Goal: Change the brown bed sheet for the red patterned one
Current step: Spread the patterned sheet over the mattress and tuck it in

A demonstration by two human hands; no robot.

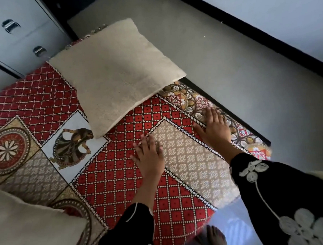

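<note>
Item one, as I read it from the head camera: the red patterned bed sheet [111, 180], woven-looking cloth printed with a red lattice of small dotted squares, beige panels of repeated leaf motifs, round medallions with white flower centres, and one pale square panel showing a dancing figure; it lies spread flat over the bed and fills most of the view, its ornate brown-and-gold border running along the bed's edge beside the grey floor [238, 67]. Item two: a cream pillow [116, 74], square, nubbly in texture, lying tilted on the sheet's far part with one corner overhanging the border. Item three: a second cream pillow [30, 226], same texture, at the near left corner, only partly in frame. Item four: left hand [149, 156], flat, fingers spread, palm down on the sheet at the edge of a beige panel, grasping nothing. Item five: right hand [214, 127], likewise flat and unclenched, pressing the sheet just inside the border. Both arms wear black sleeves [282, 195] with white embroidered flowers. Item six: a pale drawer unit [22, 41] with metal handles beyond the bed; I see its drawers closed, contents hidden. A bare foot [215, 236] shows on the floor below.
</note>
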